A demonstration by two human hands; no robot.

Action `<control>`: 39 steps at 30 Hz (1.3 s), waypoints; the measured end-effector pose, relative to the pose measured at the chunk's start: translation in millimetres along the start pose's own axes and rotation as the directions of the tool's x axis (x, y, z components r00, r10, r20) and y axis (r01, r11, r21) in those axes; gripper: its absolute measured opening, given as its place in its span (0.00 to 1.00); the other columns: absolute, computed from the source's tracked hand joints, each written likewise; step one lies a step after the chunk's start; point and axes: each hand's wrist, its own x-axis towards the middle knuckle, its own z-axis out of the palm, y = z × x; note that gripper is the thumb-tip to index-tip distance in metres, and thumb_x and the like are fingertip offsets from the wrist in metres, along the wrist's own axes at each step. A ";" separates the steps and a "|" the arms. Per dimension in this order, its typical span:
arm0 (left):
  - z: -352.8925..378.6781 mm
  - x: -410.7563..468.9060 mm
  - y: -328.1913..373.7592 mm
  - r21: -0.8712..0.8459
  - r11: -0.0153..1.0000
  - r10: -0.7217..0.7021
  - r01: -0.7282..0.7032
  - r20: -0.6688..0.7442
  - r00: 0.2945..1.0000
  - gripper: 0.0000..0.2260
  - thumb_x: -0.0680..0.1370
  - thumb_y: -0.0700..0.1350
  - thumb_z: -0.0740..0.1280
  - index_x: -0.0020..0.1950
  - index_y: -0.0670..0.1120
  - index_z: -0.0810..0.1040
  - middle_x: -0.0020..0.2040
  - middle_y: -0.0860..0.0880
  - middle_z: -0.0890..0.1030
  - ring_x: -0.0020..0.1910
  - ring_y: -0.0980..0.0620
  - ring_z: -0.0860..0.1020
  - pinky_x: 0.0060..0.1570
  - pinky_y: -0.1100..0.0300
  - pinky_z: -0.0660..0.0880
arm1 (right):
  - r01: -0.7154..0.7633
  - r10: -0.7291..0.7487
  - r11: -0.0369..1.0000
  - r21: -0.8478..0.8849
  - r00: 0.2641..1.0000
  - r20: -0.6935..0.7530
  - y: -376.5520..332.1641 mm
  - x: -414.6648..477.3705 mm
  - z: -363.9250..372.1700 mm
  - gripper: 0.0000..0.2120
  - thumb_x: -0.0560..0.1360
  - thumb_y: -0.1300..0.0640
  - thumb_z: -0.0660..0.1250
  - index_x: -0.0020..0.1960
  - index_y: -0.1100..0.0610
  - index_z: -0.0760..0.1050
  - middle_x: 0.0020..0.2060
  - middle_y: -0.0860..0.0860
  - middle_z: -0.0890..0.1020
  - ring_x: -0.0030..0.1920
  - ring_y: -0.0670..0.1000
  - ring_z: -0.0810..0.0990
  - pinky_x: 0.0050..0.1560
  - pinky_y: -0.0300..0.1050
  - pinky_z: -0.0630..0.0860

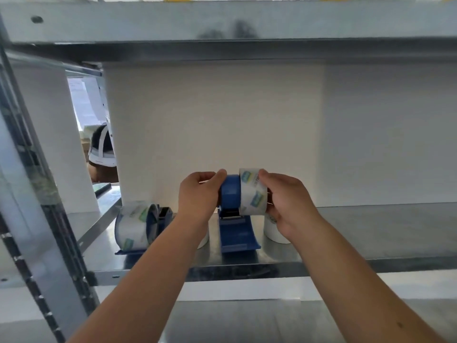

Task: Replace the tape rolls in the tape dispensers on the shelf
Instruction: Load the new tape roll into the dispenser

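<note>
I have both hands up at the middle of the metal shelf, near its front edge, working on the blue tape dispenser that stands there. My left hand is wrapped around the left side of the dispenser's round hub, thumb on top, bracing it. My right hand pinches a clear tape roll with green labels, thumb over the top and fingers under, the roll pressed against the hub's right face. I judge the step is sliding this roll onto the hub; whether it is fully seated I cannot tell. To do it well I would keep the roll square to the hub, push straight leftward without tilting, and hold the body firm so the base does not skid toward the front edge. A second dispenser, already carrying a roll, sits toward the shelf's left end. 2 white rolls stand on the shelf, 1 behind my right wrist and 1 behind my left.
</note>
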 end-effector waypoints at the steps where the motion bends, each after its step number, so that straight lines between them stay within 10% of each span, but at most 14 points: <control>1: -0.2 1.4 -0.3 -0.001 1.000 -0.007 0.007 0.005 1.000 0.13 0.77 0.52 0.75 0.50 0.42 0.84 0.48 0.41 0.88 0.48 0.40 0.87 0.51 0.42 0.86 | 0.001 -0.001 1.000 -0.003 1.000 0.000 1.3 2.3 2.9 0.10 0.82 0.52 0.68 0.49 0.56 0.83 0.46 0.58 0.87 0.43 0.55 0.86 0.43 0.48 0.84; 7: -0.2 -0.4 2.1 -0.093 0.994 -0.055 0.063 0.085 0.995 0.15 0.82 0.49 0.71 0.51 0.36 0.85 0.50 0.35 0.88 0.53 0.33 0.86 0.57 0.32 0.82 | -0.010 0.010 1.000 -0.002 0.999 0.039 8.2 9.3 18.0 0.12 0.84 0.53 0.66 0.49 0.60 0.84 0.50 0.63 0.88 0.52 0.62 0.88 0.56 0.64 0.84; 17: -7.0 -2.6 -2.6 -0.104 0.993 -0.050 0.063 0.122 0.991 0.14 0.86 0.47 0.66 0.48 0.42 0.86 0.48 0.37 0.89 0.52 0.35 0.87 0.57 0.34 0.82 | 0.040 -0.011 0.985 -0.170 0.985 0.170 15.7 15.1 24.4 0.12 0.79 0.50 0.72 0.52 0.59 0.86 0.46 0.56 0.90 0.47 0.56 0.90 0.54 0.58 0.86; 23: -12.5 -0.8 -8.1 -0.188 0.977 -0.060 0.097 0.194 0.979 0.18 0.86 0.42 0.63 0.42 0.43 0.89 0.45 0.39 0.89 0.44 0.43 0.89 0.38 0.54 0.84 | -0.015 0.061 0.983 -0.184 0.968 0.245 11.3 14.5 22.3 0.10 0.77 0.49 0.75 0.49 0.56 0.86 0.37 0.50 0.89 0.31 0.42 0.85 0.26 0.32 0.75; 28: -18.1 -3.3 -7.3 -0.267 0.957 -0.038 0.113 0.272 0.961 0.16 0.84 0.38 0.63 0.45 0.37 0.89 0.51 0.32 0.87 0.49 0.38 0.86 0.41 0.50 0.86 | -0.101 0.114 0.993 -0.057 0.946 0.303 12.0 8.2 17.2 0.16 0.77 0.54 0.75 0.55 0.67 0.84 0.46 0.67 0.84 0.43 0.58 0.79 0.45 0.51 0.76; 32: -21.2 -3.3 4.0 -0.310 0.923 -0.119 0.230 0.339 0.933 0.19 0.84 0.52 0.66 0.54 0.35 0.86 0.52 0.34 0.88 0.50 0.39 0.88 0.42 0.51 0.86 | 0.019 0.013 0.997 -0.073 0.907 0.421 13.2 0.3 8.3 0.10 0.74 0.51 0.76 0.50 0.56 0.88 0.40 0.56 0.82 0.35 0.49 0.73 0.31 0.39 0.66; 35: -25.3 -7.1 20.7 -0.231 0.952 -0.098 0.201 0.390 0.915 0.31 0.71 0.64 0.75 0.53 0.35 0.87 0.50 0.35 0.88 0.50 0.39 0.88 0.44 0.53 0.86 | 0.168 -0.074 0.972 -0.162 0.880 0.469 8.8 -7.0 0.4 0.13 0.72 0.47 0.75 0.55 0.49 0.87 0.46 0.50 0.88 0.42 0.50 0.79 0.37 0.39 0.72; 39: -23.0 -25.2 29.5 -0.191 0.977 -0.001 0.096 0.448 0.894 0.23 0.67 0.55 0.83 0.47 0.37 0.88 0.47 0.30 0.86 0.43 0.39 0.87 0.44 0.50 0.85 | 0.318 -0.189 0.936 -0.150 0.814 0.550 7.0 -14.5 -8.0 0.12 0.75 0.56 0.75 0.58 0.49 0.87 0.53 0.49 0.90 0.54 0.48 0.87 0.52 0.39 0.81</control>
